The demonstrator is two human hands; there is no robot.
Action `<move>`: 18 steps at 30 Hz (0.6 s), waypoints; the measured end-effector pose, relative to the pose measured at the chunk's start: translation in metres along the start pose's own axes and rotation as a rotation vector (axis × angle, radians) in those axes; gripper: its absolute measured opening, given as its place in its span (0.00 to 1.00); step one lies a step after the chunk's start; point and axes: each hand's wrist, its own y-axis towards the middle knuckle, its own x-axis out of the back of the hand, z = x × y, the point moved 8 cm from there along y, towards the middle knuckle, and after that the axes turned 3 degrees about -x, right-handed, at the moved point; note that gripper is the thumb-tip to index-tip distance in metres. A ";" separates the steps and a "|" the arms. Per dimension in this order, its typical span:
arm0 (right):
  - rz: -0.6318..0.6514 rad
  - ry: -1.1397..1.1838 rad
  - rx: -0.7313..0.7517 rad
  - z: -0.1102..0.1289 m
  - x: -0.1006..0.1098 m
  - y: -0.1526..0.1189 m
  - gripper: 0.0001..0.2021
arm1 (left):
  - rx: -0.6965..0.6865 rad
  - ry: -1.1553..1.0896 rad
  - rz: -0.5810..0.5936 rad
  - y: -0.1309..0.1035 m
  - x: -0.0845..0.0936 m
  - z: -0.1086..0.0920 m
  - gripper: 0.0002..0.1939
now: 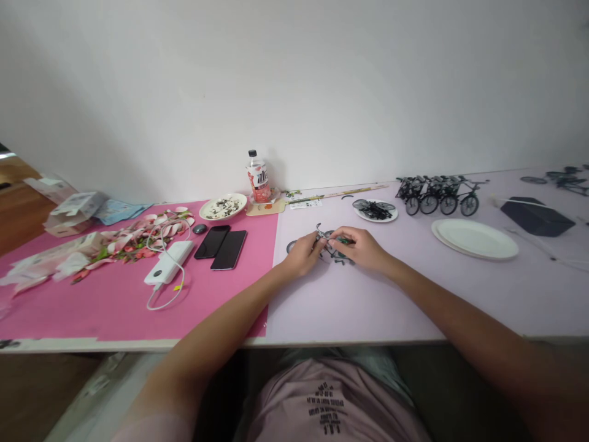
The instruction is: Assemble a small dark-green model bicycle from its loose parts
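Near the middle of the lilac table cover, a small dark model bicycle is between my two hands. My left hand pinches it close to the handlebar, with a wheel showing behind the fingers. From the other side my right hand has its thumb and fingers closed on the frame. Small dark parts show just under the fingers; their details are too small to tell.
Behind on the right stand several finished model bicycles, a plate of black parts, white plates and a dark block. Leftward are two phones, a power bank, petals and a bottle.
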 end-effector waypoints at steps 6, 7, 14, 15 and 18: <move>0.037 0.005 -0.025 -0.003 -0.003 -0.001 0.14 | -0.002 0.016 0.011 0.001 -0.002 0.001 0.20; 0.042 0.015 -0.031 -0.003 -0.003 -0.001 0.14 | -0.003 0.018 0.012 0.001 -0.002 0.001 0.20; 0.078 0.020 -0.050 -0.007 -0.005 -0.001 0.16 | 0.003 0.025 0.026 0.000 -0.002 -0.001 0.19; 0.081 0.015 -0.049 -0.007 -0.005 -0.001 0.16 | 0.003 0.024 0.028 0.000 -0.002 -0.002 0.19; 0.077 0.011 -0.038 -0.008 -0.005 -0.001 0.16 | -0.004 0.014 0.024 0.000 -0.001 -0.002 0.18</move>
